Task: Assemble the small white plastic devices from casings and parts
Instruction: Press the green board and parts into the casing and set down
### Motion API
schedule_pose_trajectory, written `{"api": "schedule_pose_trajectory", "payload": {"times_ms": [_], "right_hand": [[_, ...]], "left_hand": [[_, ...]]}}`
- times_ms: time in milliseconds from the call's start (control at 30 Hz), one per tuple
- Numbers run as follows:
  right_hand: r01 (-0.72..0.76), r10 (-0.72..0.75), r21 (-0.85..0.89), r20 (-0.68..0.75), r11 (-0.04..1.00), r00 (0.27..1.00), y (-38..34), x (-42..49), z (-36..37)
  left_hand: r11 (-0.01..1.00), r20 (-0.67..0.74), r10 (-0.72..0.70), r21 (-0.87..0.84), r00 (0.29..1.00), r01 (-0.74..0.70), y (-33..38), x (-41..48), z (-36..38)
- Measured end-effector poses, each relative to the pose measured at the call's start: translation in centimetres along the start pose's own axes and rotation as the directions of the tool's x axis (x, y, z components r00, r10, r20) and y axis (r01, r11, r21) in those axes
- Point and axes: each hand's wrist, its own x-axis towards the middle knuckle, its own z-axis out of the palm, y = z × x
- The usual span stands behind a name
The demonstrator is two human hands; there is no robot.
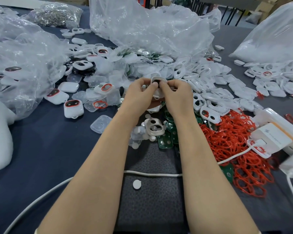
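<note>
— Cable [152, 173] nearest you?
— Yes, white, crossing the dark mat [150, 208] under my forearms, with a small white disc [136, 184] just on my side of it.
— And your hands?
— Raised together beyond that. My left hand [139, 93] and right hand [176, 93] both pinch one white casing [158, 80], fingers curled round it, tips meeting on a dark part in its opening.
— Beneath them?
— A beige casing [155, 126] lies among green circuit boards [165, 142]. Red rings [235, 141] heap to my right, touching a white charger [272, 137].
— Farther out?
— Finished devices [73, 108] to my left, loose casings [210, 92] right of my hands, then clear plastic bags [150, 27].
</note>
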Motion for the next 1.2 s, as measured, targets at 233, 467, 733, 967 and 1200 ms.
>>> {"api": "schedule_pose_trajectory", "payload": {"times_ms": [233,467,733,967,1200], "right_hand": [[-0.059,0.059,0.081,0.009,0.995,0.998,0.0,0.09,-0.36],[-0.036,0.035,0.107,0.018,0.994,0.999,0.05,0.24,-0.27],[-0.024,0.023,0.098,0.011,0.995,1.0,0.18,0.27,-0.28],[-0.011,0.013,0.108,-0.017,0.994,1.0,0.14,0.24,-0.27],[-0.017,0.019,0.122,-0.011,0.992,1.0,0.08,0.09,-0.09]], "left_hand": [[0.999,0.079,0.022,-0.044,0.997,-0.019,-0.27,-0.01,-0.15],[0.998,0.042,0.066,-0.022,0.997,-0.065,-0.26,0.0,-0.05],[0.997,0.012,0.056,-0.054,0.998,-0.056,0.0,-0.34,0.16],[0.997,0.01,0.053,-0.051,0.999,-0.052,0.03,-0.32,0.17],[0.997,-0.012,0.055,-0.061,0.998,-0.055,0.19,-0.54,0.15]]}}
